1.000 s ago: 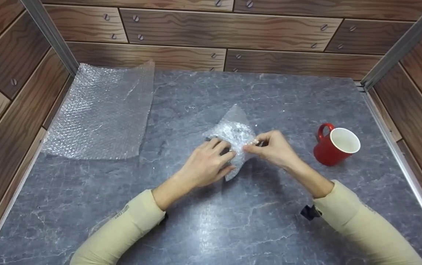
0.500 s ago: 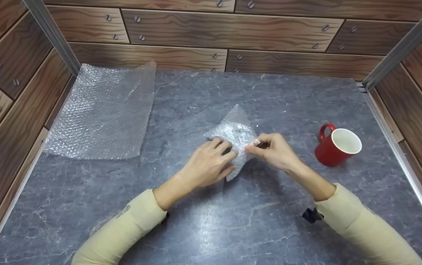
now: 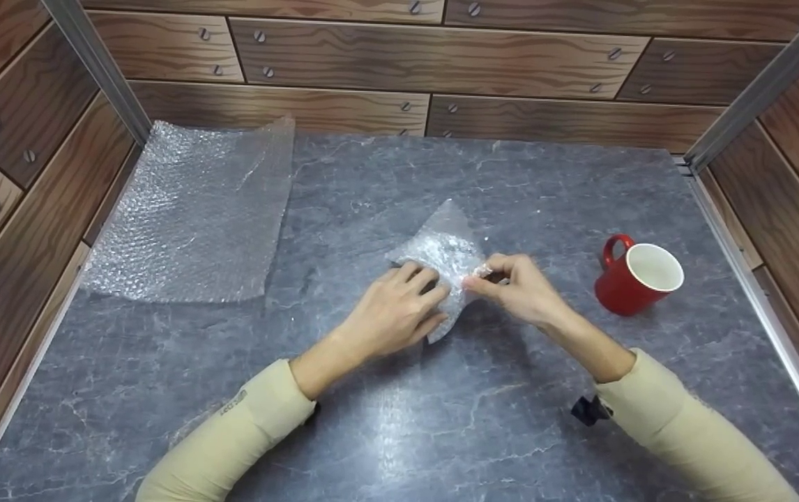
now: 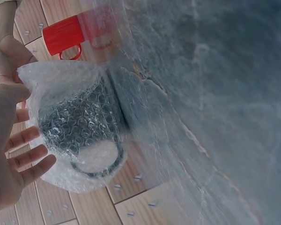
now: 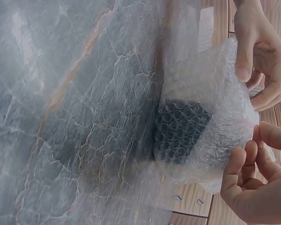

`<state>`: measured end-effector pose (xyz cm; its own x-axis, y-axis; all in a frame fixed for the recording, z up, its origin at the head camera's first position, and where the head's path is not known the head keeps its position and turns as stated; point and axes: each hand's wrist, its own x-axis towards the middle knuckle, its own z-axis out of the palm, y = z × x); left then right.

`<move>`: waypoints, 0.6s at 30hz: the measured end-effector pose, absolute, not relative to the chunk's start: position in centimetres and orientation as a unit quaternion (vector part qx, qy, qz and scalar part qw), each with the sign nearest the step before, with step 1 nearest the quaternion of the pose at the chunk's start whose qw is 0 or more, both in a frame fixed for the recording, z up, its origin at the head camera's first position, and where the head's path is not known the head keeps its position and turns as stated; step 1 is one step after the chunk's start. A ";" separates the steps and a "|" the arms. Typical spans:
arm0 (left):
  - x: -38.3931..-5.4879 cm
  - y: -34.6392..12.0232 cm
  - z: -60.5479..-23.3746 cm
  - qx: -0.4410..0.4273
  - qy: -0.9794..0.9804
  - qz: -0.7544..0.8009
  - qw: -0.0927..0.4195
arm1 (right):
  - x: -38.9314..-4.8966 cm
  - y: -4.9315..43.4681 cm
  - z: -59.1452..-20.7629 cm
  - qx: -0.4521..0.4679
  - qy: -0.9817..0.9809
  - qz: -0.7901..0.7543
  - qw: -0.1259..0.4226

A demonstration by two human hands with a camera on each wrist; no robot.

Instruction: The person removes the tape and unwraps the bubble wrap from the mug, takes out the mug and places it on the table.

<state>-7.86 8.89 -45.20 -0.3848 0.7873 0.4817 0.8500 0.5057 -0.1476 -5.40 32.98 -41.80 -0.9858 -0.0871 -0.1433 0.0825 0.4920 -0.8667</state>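
A dark mug (image 5: pixel 178 133) lies inside crumpled bubble wrap (image 3: pixel 445 244) at the middle of the table. Through the plastic its handle loop (image 4: pixel 116 165) shows in the left wrist view. My left hand (image 3: pixel 399 307) rests on the left side of the bundle, fingers spread and only slightly bent. From the right, my right hand (image 3: pixel 521 289) pinches a gathered edge of the wrap between thumb and fingers, close to the left fingertips. A second mug (image 3: pixel 629 286), red with a white inside, stands tilted-looking to the right, untouched.
A flat sheet of bubble wrap (image 3: pixel 190 216) lies at the back left of the grey marbled table (image 3: pixel 399 425). Wood-patterned walls (image 3: pixel 434 56) enclose the back and sides, with metal rails (image 3: pixel 769 328) along the edges.
Almost nothing differs. Both hands keep their places on the bundle, the right one slightly lower than a second ago.
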 end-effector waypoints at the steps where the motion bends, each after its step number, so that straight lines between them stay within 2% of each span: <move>1: -7.8 8.9 -45.2 -0.494 -0.830 -0.061 0.254 | -5.4 33.0 -41.8 -0.004 0.860 -0.504 0.084; 18: -7.8 8.9 -45.1 -0.501 -0.823 -0.056 0.262 | -5.3 32.8 -41.1 0.000 0.838 -0.533 0.116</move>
<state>-7.78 8.90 -45.06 -0.3617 0.7949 0.4872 0.8538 0.4923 -0.1694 -5.32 32.82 -41.13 -0.9732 -0.1229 -0.1944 0.1237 0.4324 -0.8931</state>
